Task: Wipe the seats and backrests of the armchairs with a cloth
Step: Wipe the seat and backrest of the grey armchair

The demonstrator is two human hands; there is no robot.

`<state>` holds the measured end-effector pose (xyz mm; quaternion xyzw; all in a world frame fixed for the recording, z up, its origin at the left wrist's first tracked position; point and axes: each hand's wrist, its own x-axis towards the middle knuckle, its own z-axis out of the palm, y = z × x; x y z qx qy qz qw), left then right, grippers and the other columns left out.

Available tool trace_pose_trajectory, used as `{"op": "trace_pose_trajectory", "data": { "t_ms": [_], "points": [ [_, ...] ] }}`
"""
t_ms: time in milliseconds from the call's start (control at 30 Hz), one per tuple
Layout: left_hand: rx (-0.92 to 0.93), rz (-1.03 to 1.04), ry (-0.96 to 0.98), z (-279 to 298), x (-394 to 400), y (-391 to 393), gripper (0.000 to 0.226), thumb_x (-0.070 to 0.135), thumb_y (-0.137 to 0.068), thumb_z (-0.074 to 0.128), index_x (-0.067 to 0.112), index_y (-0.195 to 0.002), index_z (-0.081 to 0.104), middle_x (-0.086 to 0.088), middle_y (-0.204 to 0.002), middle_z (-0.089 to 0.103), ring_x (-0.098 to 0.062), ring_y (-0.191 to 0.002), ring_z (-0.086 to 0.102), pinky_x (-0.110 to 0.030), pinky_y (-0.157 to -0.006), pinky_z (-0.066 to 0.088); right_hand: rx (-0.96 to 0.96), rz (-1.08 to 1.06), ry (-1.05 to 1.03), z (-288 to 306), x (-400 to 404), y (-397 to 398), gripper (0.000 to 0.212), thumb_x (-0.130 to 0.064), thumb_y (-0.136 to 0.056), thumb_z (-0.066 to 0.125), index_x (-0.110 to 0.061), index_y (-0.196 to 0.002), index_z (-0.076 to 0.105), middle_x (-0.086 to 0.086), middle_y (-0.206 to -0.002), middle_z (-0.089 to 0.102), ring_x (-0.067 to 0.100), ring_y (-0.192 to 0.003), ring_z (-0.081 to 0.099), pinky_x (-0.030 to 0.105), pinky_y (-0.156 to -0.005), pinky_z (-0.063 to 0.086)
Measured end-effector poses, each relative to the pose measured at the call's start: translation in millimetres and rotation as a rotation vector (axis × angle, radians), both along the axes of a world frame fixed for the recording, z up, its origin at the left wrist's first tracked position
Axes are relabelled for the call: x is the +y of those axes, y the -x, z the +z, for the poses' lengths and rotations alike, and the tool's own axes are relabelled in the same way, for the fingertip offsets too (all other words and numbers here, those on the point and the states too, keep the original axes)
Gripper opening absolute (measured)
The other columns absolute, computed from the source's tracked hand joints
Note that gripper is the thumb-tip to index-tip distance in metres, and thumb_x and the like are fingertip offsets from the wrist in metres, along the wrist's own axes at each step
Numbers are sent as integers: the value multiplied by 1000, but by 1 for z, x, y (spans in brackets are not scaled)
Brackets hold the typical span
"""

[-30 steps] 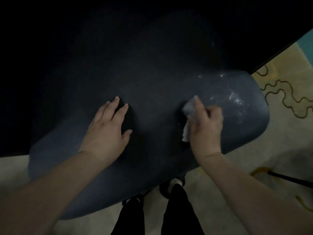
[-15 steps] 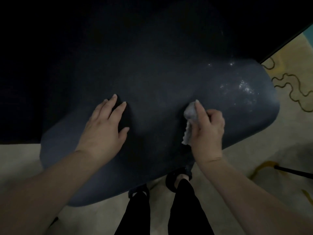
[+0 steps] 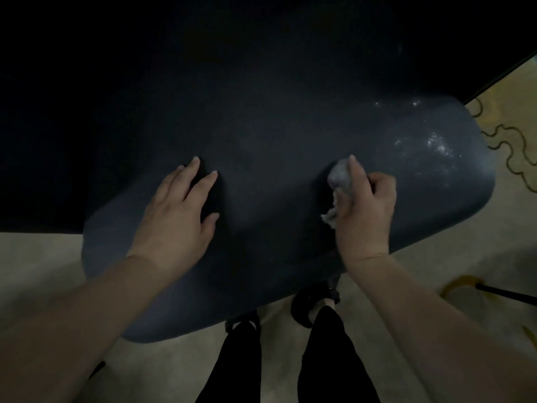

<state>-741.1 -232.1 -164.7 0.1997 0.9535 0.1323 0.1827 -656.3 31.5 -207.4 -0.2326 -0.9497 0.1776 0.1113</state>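
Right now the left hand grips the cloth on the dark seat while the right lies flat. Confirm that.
Not right: the head view shows the right hand gripping the cloth on the seat; the left hand lies flat.

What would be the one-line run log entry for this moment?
step: wiping seat | left hand: flat on armchair seat | right hand: grips cloth on seat | white specks: right of cloth
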Motion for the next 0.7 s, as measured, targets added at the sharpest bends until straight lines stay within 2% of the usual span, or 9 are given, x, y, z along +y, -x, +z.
{"op": "trace_pose_trajectory", "data": {
  "t_ms": [67,133,167,233,333,433,533,633,700],
  "points": [
    [4,29,-11,-1,2,-2,66,25,-88,63,21,-147,35,-3,-159,18,-25,-144,15,-43,-112,22,-30,-36,50,0,-20,-1,13,-58,-85,59,-46,-85,57,-7,-88,53,-4,-76,51,28,-68,49],
    [10,40,-16,-2,5,-2,65,25,-88,62,20,-147,35,-4,-159,18,-27,-144,15,-41,-114,20,-31,144,47,5,-60,-1,11,-51,-85,64,-42,-90,64,-11,-83,56,6,-75,53,36,-65,50],
    [13,42,-21,-3,6,-2,64,23,-88,62,19,-147,35,-5,-159,18,-28,-144,16,-40,-114,18,-21,271,55,11,-80,0,19,-37,-86,66,-38,-105,66,-9,-90,54,9,-82,50,36,-70,49],
    [14,58,-34,-4,7,-1,64,21,-89,61,19,-147,35,-5,-159,18,-28,-143,16,-37,-114,15,4,411,121,17,-108,-4,55,-15,-77,73,-26,-129,60,5,-100,54,22,-86,52,36,-72,45],
    [16,62,-32,-3,5,1,62,22,-89,60,18,-147,35,-5,-159,19,-28,-143,16,-37,-115,15,-63,513,116,24,-91,-6,80,-13,-58,84,-24,-132,58,12,-100,56,30,-83,55,39,-70,46],
    [24,63,-12,-2,-2,4,61,21,-89,61,16,-146,37,-8,-158,21,-30,-143,19,-38,-116,17,-67,298,134,24,-46,-3,71,-9,-66,80,-24,-131,58,18,-100,54,38,-84,55,46,-74,51],
    [28,77,-9,-2,-9,5,62,20,-89,61,15,-146,37,-9,-157,22,-31,-142,20,-39,-116,17,-5,120,186,26,-25,2,57,-5,-82,67,-18,-136,54,18,-104,51,32,-88,54,49,-77,52],
    [22,94,-14,-1,-15,2,62,21,-89,61,15,-146,37,-9,-157,22,-31,-142,20,-41,-116,19,-11,256,198,28,-54,2,57,-20,-83,69,-22,-138,51,13,-105,51,26,-86,54,44,-74,52],
    [24,109,-22,-2,-19,-1,63,21,-88,61,16,-146,37,-9,-157,23,-31,-142,21,-41,-116,20,-79,366,125,29,-80,-3,53,-46,-85,61,-32,-135,52,6,-105,52,24,-89,53,40,-75,45]
  ]
}}
